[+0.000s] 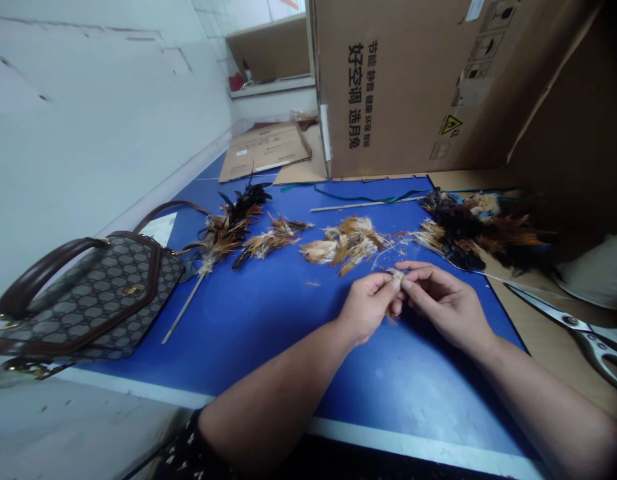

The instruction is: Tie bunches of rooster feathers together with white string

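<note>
Above the blue mat (pixel 268 320), my left hand (pixel 371 300) pinches a small tuft of light brown feathers (pixel 397 274). My right hand (pixel 446 300) meets it at the tuft, its thumb and fingertips pressed on the same feathers. Most of the tuft is hidden by my fingers. Just beyond my hands lies a loose pile of tan feathers (pixel 348 243). A smaller brown feather bunch (pixel 273 238) is left of that pile. Farther left, dark and brown feathers are gathered around a stick (pixel 183 310). A large dark feather heap (pixel 473 227) sits at the right.
A patterned handbag (pixel 103 293) stands at the left by the wall. Large scissors (pixel 583 327) lie on the right beside a whitish roll-like object (pixel 598 267). A big cardboard box (pixel 408 87) rises behind the mat. A thin stick (pixel 366 204) and dark green ribbon (pixel 348 196) lie before it.
</note>
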Demonstrator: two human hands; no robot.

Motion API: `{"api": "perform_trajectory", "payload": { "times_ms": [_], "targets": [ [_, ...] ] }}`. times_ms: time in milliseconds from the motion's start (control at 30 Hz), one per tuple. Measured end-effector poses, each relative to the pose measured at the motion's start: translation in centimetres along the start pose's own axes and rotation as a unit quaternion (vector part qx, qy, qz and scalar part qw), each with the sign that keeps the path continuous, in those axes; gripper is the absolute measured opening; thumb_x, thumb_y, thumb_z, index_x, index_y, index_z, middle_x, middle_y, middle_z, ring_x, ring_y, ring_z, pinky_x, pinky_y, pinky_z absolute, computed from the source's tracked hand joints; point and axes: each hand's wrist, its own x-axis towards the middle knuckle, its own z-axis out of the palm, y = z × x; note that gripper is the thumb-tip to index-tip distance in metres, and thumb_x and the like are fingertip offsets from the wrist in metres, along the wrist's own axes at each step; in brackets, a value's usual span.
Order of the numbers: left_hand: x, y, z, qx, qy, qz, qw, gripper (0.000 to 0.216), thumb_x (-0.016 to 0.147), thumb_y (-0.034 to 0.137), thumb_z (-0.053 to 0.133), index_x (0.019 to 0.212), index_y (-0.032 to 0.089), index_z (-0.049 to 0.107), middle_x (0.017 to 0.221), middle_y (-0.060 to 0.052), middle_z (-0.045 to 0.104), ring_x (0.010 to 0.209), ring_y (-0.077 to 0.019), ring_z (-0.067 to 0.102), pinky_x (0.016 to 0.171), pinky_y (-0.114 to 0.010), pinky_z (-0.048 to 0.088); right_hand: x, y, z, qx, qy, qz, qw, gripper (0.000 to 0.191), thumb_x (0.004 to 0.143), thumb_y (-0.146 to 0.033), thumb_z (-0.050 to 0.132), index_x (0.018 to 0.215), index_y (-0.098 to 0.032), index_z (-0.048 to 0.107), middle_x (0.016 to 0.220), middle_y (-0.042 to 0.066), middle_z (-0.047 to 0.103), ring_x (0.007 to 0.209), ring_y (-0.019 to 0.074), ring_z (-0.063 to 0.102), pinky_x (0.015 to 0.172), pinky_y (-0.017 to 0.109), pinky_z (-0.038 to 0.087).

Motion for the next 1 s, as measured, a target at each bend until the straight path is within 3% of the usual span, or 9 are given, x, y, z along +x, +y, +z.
{"api": "perform_trajectory", "payload": {
  "times_ms": [100,233,267,433,833,1000],
  "targets": [
    [0.0,0.0,-0.3,0.004,-0.012,-0.002,1.000,0.044,0.087,0.056,0.078,0.084,0.014,0.067,0.062,0.001,0.059,0.055,-0.0091,0.052,0.055,-0.024,0.040,0.1,0.0,-0.2,0.016,0.003,0.007,1.000,0.024,0.092,-0.044,0.082,0.101,-0.022,0.077,0.121,0.012,0.077,0.080,0.0164,0.071,0.067,0.028,0.061],
    [-0.1,0.2,-0.6,0.019,-0.028,-0.017,0.999,0.044,0.087,0.056,0.078,0.083,0.013,0.069,0.060,0.001,0.059,0.053,-0.0091,0.050,0.052,-0.024,0.036,0.0,0.1,-0.8,-0.017,-0.003,0.017,1.000,0.033,0.094,-0.042,0.081,0.121,-0.023,0.078,0.079,0.003,0.075,0.060,0.0134,0.061,0.054,0.025,0.053],
    [-0.2,0.3,-0.6,0.025,-0.030,-0.018,0.999,0.043,0.087,0.056,0.078,0.083,0.013,0.069,0.060,0.001,0.059,0.052,-0.0089,0.050,0.052,-0.024,0.036,0.0,0.1,-0.9,-0.026,-0.004,0.013,1.000,0.033,0.094,-0.042,0.080,0.122,-0.024,0.080,0.079,0.003,0.075,0.058,0.0130,0.061,0.053,0.026,0.053],
    [-0.3,0.9,-0.5,0.069,-0.027,-0.023,0.997,0.045,0.087,0.057,0.077,0.083,0.013,0.069,0.061,0.001,0.060,0.048,-0.0077,0.049,0.049,-0.023,0.034,0.0,0.0,-1.1,-0.053,-0.021,-0.030,0.998,0.026,0.098,-0.038,0.075,0.120,-0.030,0.084,0.117,0.007,0.078,0.060,0.0096,0.063,0.056,0.026,0.059],
    [-0.5,1.4,-0.5,0.114,-0.004,-0.013,0.993,0.039,0.085,0.052,0.076,0.078,0.014,0.068,0.059,0.002,0.060,0.047,-0.0081,0.049,0.049,-0.022,0.037,0.0,0.2,-0.9,-0.041,-0.061,-0.031,0.997,0.022,0.101,-0.038,0.070,0.113,-0.029,0.086,0.121,0.010,0.079,0.068,0.0148,0.069,0.054,0.027,0.061],
    [-0.4,1.3,-0.6,0.098,-0.009,-0.017,0.995,0.041,0.086,0.054,0.075,0.080,0.015,0.068,0.058,0.002,0.059,0.047,-0.0081,0.049,0.049,-0.023,0.039,0.0,-0.7,-1.4,-0.048,-0.062,-0.011,0.997,0.028,0.100,-0.041,0.072,0.124,-0.031,0.083,0.125,0.009,0.077,0.067,0.0132,0.067,0.060,0.028,0.063]
  ]
}}
